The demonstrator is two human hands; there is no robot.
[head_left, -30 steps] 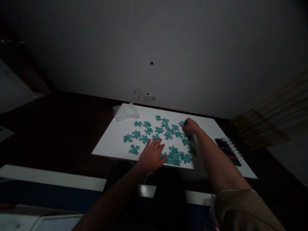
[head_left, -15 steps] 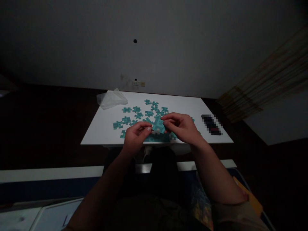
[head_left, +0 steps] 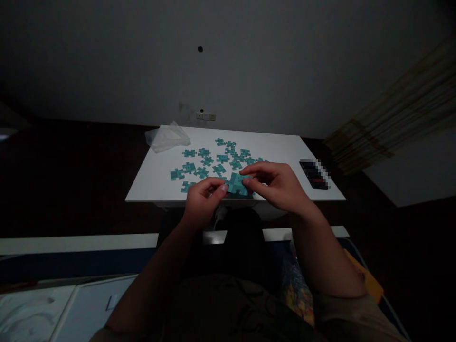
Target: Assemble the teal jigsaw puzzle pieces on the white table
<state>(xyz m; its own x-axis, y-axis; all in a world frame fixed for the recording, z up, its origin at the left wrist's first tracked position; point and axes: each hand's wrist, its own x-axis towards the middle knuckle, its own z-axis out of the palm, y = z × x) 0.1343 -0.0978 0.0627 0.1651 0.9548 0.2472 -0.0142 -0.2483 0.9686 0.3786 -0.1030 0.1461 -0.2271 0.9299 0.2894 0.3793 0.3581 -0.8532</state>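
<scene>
Near the table's front edge, a teal jigsaw puzzle piece point(head_left: 238, 184) is held up between my hands. My left hand point(head_left: 204, 198) pinches its left side between thumb and fingers. My right hand point(head_left: 276, 184) grips its right side, thumb towards me. Whether it is one piece or two joined ones I cannot tell. Several loose teal puzzle pieces point(head_left: 202, 173) lie spread on the white table point(head_left: 153, 183) beyond and left of my hands. More teal pieces under my hands are partly hidden.
A clear plastic bag point(head_left: 167, 137) lies at the table's back left corner. A dark, pixelated object point(head_left: 314, 174) rests near the right edge. Below, a white-edged surface point(head_left: 78, 241) crosses in front of me, with a colourful plastic packet point(head_left: 298, 289) at the right.
The view has tilted down slightly, so the table sits higher. My left hand now meets the held piece, which has turned and lowered a little towards the left fingers.
</scene>
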